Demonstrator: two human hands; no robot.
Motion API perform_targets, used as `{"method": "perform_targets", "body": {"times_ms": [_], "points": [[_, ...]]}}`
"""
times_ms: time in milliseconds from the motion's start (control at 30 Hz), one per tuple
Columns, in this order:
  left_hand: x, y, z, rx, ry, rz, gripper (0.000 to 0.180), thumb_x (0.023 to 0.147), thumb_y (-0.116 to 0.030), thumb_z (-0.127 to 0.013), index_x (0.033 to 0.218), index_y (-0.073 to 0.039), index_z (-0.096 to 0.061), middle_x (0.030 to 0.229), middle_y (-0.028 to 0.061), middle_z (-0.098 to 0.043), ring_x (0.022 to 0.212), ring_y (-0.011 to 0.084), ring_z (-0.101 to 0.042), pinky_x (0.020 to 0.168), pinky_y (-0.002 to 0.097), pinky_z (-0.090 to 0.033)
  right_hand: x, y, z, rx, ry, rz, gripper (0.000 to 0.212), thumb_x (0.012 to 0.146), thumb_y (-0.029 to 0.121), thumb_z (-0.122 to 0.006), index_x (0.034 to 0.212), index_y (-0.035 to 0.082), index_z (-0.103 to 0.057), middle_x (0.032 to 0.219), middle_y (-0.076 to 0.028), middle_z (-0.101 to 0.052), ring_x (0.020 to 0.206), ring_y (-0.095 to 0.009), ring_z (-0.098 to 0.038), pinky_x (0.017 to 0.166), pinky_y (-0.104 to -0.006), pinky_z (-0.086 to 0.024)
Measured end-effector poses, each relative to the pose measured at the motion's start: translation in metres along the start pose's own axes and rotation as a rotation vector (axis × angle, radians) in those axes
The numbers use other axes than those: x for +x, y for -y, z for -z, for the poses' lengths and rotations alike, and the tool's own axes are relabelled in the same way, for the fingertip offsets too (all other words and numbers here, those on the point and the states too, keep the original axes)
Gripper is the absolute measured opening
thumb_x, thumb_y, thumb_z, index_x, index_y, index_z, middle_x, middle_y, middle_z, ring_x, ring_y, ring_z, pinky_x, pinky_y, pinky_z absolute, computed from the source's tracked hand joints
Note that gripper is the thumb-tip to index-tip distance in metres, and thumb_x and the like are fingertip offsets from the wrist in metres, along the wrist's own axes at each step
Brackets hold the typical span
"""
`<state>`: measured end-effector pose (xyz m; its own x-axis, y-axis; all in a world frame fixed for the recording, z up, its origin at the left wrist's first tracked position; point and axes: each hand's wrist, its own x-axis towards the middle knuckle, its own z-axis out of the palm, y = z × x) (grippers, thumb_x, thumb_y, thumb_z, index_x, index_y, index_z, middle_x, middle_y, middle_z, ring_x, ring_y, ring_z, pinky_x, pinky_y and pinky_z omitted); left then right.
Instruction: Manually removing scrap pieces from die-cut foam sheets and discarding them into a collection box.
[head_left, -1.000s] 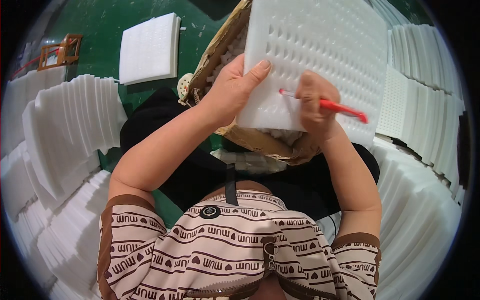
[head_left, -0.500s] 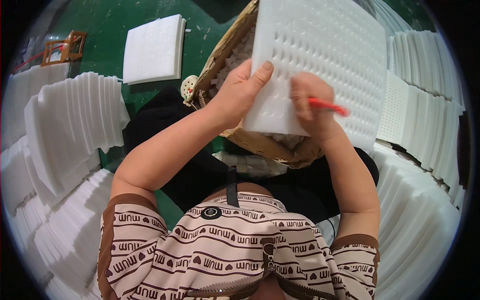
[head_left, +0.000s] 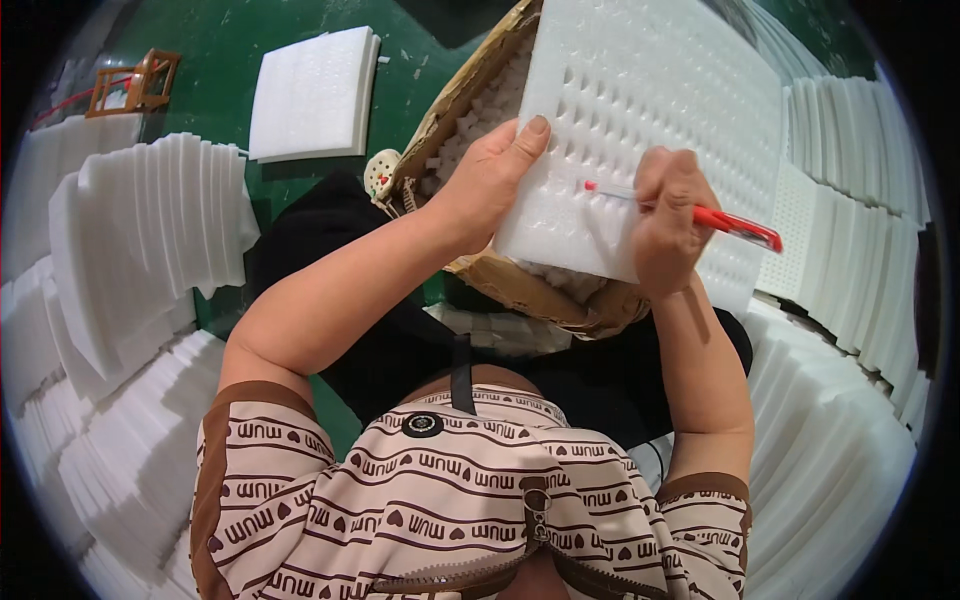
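Note:
A white foam sheet (head_left: pixel 590 225) with rows of small holes leans over a cardboard box (head_left: pixel 455 95). My left hand (head_left: pixel 490 185) grips its left edge, thumb on the front face and the other fingers hidden behind. In my right hand (head_left: pixel 668 220) is a red pen (head_left: pixel 740 228) with a clear barrel. Its red tip points left, close to the sheet's face; whether it touches I cannot tell. Small white foam bits (head_left: pixel 475 130) fill the box below the sheet.
Stacks of white foam sheets stand at my left (head_left: pixel 150 215) and right (head_left: pixel 850 210). Another foam piece (head_left: pixel 312 95) lies on the green floor (head_left: pixel 215 75). A small brown wooden stool (head_left: pixel 135 85) is at the far left. A cream clog (head_left: pixel 381 172) shows beside the box.
My right hand has moved right and away from the lower left of the sheet, turning so the pen's tip now shows. The left hand keeps its hold on the edge.

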<state>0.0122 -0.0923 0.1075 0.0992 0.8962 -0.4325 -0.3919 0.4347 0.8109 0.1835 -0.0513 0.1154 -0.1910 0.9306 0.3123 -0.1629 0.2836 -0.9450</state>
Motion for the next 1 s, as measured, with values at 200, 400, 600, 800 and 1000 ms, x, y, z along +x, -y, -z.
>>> {"method": "perform_targets", "body": {"times_ms": [200,400,600,800,1000], "points": [[-0.002,0.008,-0.009,0.118,-0.048,-0.115,0.043,0.096,-0.041,-0.045,0.114,-0.002,-0.050,0.100,0.0115,-0.060,0.083,0.0141,-0.060,0.071,0.0260,-0.050,0.000,-0.016,-0.015,-0.704,0.310,0.472,0.025,0.084,0.003,-0.052,0.060,0.007,-0.046,0.058,-0.002,-0.044,0.050,-0.015,-0.034,0.049,-0.0255,-0.030],[-0.002,0.002,-0.005,0.020,0.000,-0.039,0.042,0.097,-0.040,-0.043,0.117,-0.003,-0.050,0.099,0.0091,-0.060,0.082,0.0127,-0.059,0.069,0.0240,-0.050,0.003,-0.012,-0.003,-0.139,0.167,0.202,0.021,0.078,-0.005,-0.051,0.061,0.007,-0.048,0.059,-0.003,-0.046,0.051,-0.016,-0.036,0.049,-0.0276,-0.031],[-0.001,0.005,-0.007,0.046,0.008,-0.077,0.041,0.097,-0.040,-0.042,0.117,-0.005,-0.050,0.100,0.0079,-0.060,0.081,0.0115,-0.058,0.068,0.0230,-0.049,0.004,-0.013,-0.011,-0.200,0.289,0.236,0.018,0.072,-0.008,-0.050,0.061,0.007,-0.048,0.058,-0.002,-0.046,0.050,-0.017,-0.036,0.049,-0.0286,-0.032],[-0.003,-0.002,-0.014,0.101,0.002,-0.098,0.033,0.097,-0.033,-0.043,0.111,-0.005,-0.052,0.097,0.0077,-0.058,0.080,0.0120,-0.055,0.069,0.0239,-0.048,0.002,-0.020,-0.011,-0.044,0.298,0.267,0.018,0.074,-0.005,-0.049,0.061,0.007,-0.047,0.059,-0.003,-0.046,0.051,-0.017,-0.036,0.050,-0.0293,-0.034],[0.001,0.011,-0.003,0.048,-0.093,-0.056,0.015,0.087,-0.010,-0.041,0.092,-0.006,-0.054,0.083,0.0048,-0.052,0.073,0.0128,-0.048,0.067,0.0214,-0.042,0.005,-0.022,-0.029,-0.504,0.346,0.334,0.021,0.083,0.006,-0.057,0.062,0.005,-0.052,0.060,-0.002,-0.049,0.053,-0.018,-0.042,0.053,-0.0294,-0.037]]}}
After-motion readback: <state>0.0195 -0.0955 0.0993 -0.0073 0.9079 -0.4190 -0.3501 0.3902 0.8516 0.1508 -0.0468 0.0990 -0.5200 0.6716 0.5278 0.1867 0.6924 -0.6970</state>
